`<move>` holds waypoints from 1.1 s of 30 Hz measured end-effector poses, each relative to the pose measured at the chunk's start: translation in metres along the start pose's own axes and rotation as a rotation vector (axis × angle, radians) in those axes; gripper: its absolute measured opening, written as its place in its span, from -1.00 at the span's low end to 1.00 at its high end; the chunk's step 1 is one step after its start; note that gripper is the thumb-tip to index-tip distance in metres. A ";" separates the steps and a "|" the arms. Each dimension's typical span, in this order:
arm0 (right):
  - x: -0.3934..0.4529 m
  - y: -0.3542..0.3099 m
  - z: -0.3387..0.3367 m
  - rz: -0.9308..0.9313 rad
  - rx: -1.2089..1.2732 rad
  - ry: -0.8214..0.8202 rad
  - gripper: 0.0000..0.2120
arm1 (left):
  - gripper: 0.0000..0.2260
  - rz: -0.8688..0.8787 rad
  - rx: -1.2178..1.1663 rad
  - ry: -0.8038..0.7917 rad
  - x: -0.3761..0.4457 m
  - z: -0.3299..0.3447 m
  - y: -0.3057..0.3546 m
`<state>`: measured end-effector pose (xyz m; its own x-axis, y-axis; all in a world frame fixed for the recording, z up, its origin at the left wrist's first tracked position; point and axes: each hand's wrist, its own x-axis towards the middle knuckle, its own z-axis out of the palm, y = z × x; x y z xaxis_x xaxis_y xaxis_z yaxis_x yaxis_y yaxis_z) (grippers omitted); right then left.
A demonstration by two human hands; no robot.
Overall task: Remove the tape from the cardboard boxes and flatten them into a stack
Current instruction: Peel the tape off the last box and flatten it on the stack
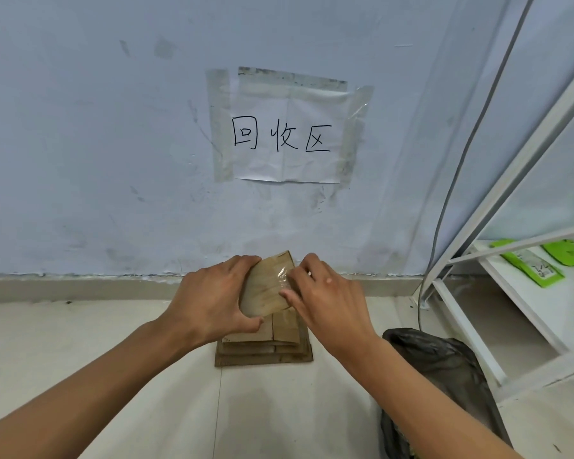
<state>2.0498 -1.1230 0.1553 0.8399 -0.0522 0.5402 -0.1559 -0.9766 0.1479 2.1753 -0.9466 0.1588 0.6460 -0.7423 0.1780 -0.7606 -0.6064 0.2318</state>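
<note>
Head view: the left hand (212,299) grips a small cardboard box (266,289), fingers curled over its top edge and thumb under its lower edge. The box is held tilted in the air, just above the stack (262,351) of flattened cardboard that lies on the floor (113,342) near the wall (113,160). The right hand (325,299) pinches clear tape (285,275) on the right side of the box, with its fingertips (287,294) pressed against the cardboard; the tape looks partly lifted and crinkled, though how much is free cannot be told.

The stack shows several layers, each lower one wider than the one above it. To the right of the stack, close by, sits a black bag (444,376). Farther right of the stack stands a white rack (511,293) with green packets (534,266) on a shelf. On the wall above the stack a paper sign (285,134) is taped up, handwritten "回收区".
</note>
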 end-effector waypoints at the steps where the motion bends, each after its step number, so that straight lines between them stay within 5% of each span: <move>1: 0.000 -0.001 0.001 0.004 -0.012 -0.012 -0.79 | -0.15 0.001 0.008 -0.002 0.001 0.001 0.000; 11: 0.007 -0.007 0.010 0.015 -0.013 -0.111 -0.82 | -0.17 0.019 0.058 -0.045 0.002 0.006 -0.004; 16: 0.006 0.007 0.011 0.099 0.272 -0.209 -0.77 | -0.15 0.031 0.059 -0.058 -0.004 0.005 -0.006; 21: 0.005 0.009 0.004 -0.113 0.302 -0.271 -0.62 | -0.15 0.080 0.046 -0.079 -0.008 -0.001 -0.008; 33: -0.006 -0.002 -0.004 -0.028 0.336 -0.240 -0.83 | -0.16 0.145 0.065 -0.074 -0.016 -0.003 -0.008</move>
<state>2.0428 -1.1196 0.1546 0.9449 -0.0327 0.3257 0.0141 -0.9900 -0.1403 2.1715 -0.9286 0.1572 0.5249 -0.8406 0.1338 -0.8494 -0.5071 0.1465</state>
